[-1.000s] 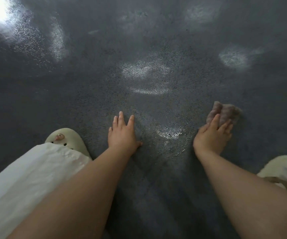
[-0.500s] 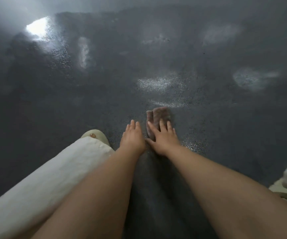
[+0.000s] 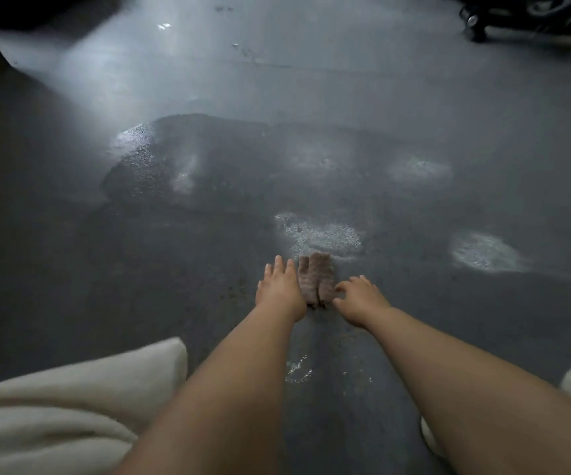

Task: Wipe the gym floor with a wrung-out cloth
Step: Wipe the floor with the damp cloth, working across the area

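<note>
Since 0.5 s ago the right hand has slid off the cloth to its right edge, fingers loosely curled, grasping nothing. The left hand lies flat, fingers straight, touching the cloth's left side. The brownish, ribbed, folded cloth rests between both hands on the dark, grainy, wet-patched floor.

Wheeled equipment is cut off by the top-right edge.
</note>
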Motion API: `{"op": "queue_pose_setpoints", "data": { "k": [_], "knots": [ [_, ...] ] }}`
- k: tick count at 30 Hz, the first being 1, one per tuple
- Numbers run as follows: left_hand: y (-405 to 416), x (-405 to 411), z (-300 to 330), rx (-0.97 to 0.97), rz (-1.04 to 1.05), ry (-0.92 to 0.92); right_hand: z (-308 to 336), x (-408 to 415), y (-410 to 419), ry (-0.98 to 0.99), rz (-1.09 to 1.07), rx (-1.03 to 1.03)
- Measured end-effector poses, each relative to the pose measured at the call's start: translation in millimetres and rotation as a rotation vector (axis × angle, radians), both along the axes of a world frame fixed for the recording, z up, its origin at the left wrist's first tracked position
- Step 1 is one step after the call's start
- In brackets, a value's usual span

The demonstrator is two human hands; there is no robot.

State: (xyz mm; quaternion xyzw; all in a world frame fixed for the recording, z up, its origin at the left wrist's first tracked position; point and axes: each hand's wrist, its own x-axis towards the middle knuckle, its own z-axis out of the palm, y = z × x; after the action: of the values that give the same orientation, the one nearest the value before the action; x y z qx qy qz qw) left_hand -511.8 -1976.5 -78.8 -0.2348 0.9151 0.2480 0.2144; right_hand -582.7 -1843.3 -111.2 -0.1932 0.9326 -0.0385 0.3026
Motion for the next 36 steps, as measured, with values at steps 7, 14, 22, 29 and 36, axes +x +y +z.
{"op": "queue_pose_setpoints", "data": {
  "k": [7, 14, 22, 29, 36],
  "knots": [
    [-28, 33, -4, 0.013, 0.083, -0.057, 21, 17, -12, 0.043, 0.053, 0.107],
    [-29, 20, 3, 0.105, 0.177, -0.033, 36, 4, -23, 0.097, 0.072, 0.058],
    [-5, -33, -78, 0.193, 0.283, -0.054, -31, -49, -33, 0.054, 0.053, 0.007],
    [6, -83, -143, 0.306, 0.495, 0.054, -102, -84, -43, -0.071, -0.244, -0.059],
    [-11, -96, -161, 0.264, 0.354, 0.144, -131, -78, -56, -0.003, -0.236, -0.125]
  ]
}}
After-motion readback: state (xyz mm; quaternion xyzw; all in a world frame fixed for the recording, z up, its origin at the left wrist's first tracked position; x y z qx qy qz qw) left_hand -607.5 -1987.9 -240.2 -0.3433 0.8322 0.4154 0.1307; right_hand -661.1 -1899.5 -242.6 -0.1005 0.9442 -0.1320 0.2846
